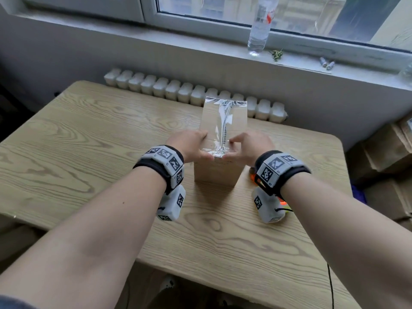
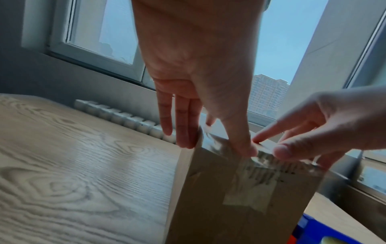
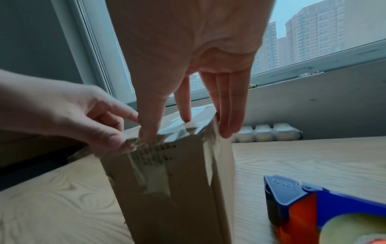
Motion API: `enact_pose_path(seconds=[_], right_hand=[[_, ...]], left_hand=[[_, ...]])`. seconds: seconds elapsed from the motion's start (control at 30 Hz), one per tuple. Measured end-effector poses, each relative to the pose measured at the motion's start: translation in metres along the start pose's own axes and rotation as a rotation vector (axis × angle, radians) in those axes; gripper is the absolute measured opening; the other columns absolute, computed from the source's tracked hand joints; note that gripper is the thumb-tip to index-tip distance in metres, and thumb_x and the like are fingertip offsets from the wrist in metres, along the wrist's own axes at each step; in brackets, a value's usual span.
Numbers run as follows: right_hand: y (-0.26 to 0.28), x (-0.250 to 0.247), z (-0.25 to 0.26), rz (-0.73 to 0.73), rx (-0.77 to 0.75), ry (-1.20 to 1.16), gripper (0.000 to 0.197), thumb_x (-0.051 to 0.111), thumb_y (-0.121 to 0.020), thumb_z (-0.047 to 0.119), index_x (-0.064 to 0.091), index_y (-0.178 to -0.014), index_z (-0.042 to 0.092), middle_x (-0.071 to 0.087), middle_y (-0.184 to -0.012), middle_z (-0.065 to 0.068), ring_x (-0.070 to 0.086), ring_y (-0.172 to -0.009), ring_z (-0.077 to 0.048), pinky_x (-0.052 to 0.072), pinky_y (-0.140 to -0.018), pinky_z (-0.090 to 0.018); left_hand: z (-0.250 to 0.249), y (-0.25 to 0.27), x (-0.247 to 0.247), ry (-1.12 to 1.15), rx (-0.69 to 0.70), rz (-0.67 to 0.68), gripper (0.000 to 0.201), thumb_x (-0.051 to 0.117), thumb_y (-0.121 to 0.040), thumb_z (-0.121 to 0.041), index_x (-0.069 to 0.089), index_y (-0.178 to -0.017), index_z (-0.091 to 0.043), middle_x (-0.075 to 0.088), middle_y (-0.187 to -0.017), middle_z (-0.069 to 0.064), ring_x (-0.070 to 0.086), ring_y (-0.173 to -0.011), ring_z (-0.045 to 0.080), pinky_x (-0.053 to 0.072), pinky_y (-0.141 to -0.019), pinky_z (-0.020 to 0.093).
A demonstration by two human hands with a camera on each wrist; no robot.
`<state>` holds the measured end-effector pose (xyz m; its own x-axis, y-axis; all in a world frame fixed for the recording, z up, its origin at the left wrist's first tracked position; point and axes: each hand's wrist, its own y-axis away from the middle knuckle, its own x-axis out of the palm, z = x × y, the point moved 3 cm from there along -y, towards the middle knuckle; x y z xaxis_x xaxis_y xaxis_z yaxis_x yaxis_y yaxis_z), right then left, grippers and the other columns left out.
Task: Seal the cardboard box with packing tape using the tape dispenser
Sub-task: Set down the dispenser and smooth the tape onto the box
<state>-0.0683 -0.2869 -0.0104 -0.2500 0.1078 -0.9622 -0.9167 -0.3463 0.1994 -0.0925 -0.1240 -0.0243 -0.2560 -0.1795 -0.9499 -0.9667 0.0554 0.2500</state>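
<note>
- The cardboard box [image 1: 219, 166] stands on the wooden surface [image 1: 89, 139], directly under both hands, its top covered in glossy clear packing tape [image 1: 224, 123].
- The left hand [image 1: 189, 144] lies over the box's near left top corner. Its fingers [image 2: 183, 125] are straight: three run down the box's left side, and the thumb presses the crumpled end of the tape on the near top edge.
- The right hand [image 1: 249, 146] lies over the near right top corner. Its fingers [image 3: 227, 105] are also straight: the outer ones reach down the right side of the box, the index finger rests flat on the taped top, and the thumb presses the tape at the near edge, just beside the left thumb.
- Neither hand is curled round anything; both only press on the tape and box.
- From the thumbs, a wrinkled tab of tape hangs down the box's near face, over printed dark marks.
- The tape dispenser [image 3: 313, 206], blue and orange with a roll in it, lies on the surface below and to the right of the right fingers, apart from the box and touched by neither hand.
- Beyond the fingers, a clear plastic bottle [image 1: 260, 27] stands on the windowsill [image 1: 178, 45], above a white radiator [image 1: 156, 88].
</note>
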Motion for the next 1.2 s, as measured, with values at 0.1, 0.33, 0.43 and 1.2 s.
enact_pose_path(seconds=[0.1, 0.33, 0.43, 1.2], right_hand=[[-0.002, 0.006, 0.009, -0.031, 0.016, 0.112, 0.063, 0.066, -0.067, 0.068, 0.067, -0.109, 0.022, 0.069, -0.107, -0.001, 0.062, -0.101, -0.021, 0.047, -0.081, -0.032], [0.0, 0.007, 0.015, -0.058, 0.047, 0.15, 0.033, 0.067, -0.074, 0.032, 0.07, -0.105, 0.02, 0.07, -0.098, -0.005, 0.064, -0.093, -0.026, 0.047, -0.076, -0.029], [0.002, 0.005, 0.012, -0.025, 0.066, 0.105, 0.035, 0.064, -0.076, 0.015, 0.069, -0.111, 0.019, 0.071, -0.104, -0.004, 0.064, -0.098, -0.025, 0.048, -0.08, -0.03], [0.003, 0.007, -0.016, 0.094, 0.02, 0.041, 0.076, 0.075, -0.074, 0.015, 0.044, -0.141, 0.031, 0.061, -0.124, -0.004, 0.055, -0.115, -0.024, 0.044, -0.084, -0.03]], left_hand=[[-0.001, -0.004, -0.002, -0.058, 0.018, -0.007, 0.07, 0.067, -0.072, -0.061, 0.054, -0.126, -0.018, 0.066, -0.116, 0.003, 0.061, -0.106, 0.023, 0.05, -0.083, 0.034], [-0.002, -0.008, -0.002, -0.139, 0.039, -0.009, 0.044, 0.07, -0.074, -0.047, 0.061, -0.1, -0.013, 0.064, -0.089, 0.002, 0.054, -0.08, 0.02, 0.041, -0.066, 0.03], [0.0, -0.01, -0.003, -0.136, 0.054, 0.009, 0.041, 0.071, -0.074, -0.038, 0.062, -0.105, -0.012, 0.067, -0.093, 0.004, 0.058, -0.082, 0.022, 0.046, -0.067, 0.031], [0.01, -0.011, 0.003, -0.053, 0.124, 0.129, 0.077, 0.077, -0.077, -0.02, 0.035, -0.141, -0.01, 0.061, -0.123, 0.012, 0.059, -0.111, 0.028, 0.051, -0.091, 0.039]])
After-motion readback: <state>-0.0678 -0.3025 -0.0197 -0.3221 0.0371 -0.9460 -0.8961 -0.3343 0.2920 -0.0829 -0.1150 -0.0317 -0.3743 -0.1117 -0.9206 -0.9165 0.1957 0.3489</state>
